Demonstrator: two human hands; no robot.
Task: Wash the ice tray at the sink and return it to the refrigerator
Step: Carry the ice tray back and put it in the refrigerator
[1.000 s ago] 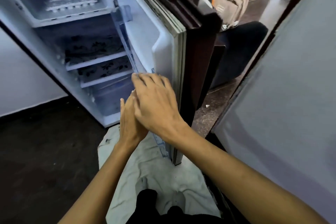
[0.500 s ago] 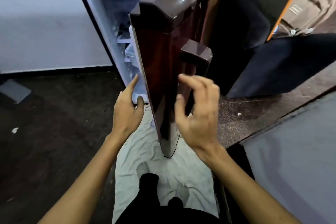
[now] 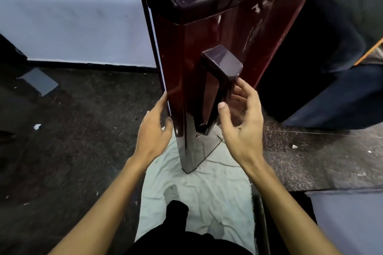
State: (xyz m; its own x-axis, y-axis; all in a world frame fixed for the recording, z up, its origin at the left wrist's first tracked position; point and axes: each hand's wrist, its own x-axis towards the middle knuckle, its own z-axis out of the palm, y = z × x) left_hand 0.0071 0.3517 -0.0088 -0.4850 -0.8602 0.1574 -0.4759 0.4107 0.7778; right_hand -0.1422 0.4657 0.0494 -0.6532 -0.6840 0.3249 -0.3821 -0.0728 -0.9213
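Observation:
The maroon refrigerator door (image 3: pixel 192 47) stands almost shut in front of me, so the inside and the ice tray are hidden. My left hand (image 3: pixel 154 130) is open, its fingertips resting on the door's left edge near the white seal. To the right, my right hand (image 3: pixel 242 122) is loosely cupped around the dark door handle (image 3: pixel 220 72). Its fingers touch the back of the handle and the thumb sits beside it, without a firm grip. Neither hand holds anything.
A crumpled white cloth (image 3: pixel 207 188) lies on the dark speckled floor under the door and my knees. A dark blue piece of furniture (image 3: pixel 331 99) stands at the right. A grey surface (image 3: pixel 350 223) fills the lower right corner. A pale wall (image 3: pixel 72 16) is at the left.
The door has swung from wide open to nearly shut, hiding the freezer shelf and ice tray. My right hand moved from the door's inner side to the handle; my left follows the door edge.

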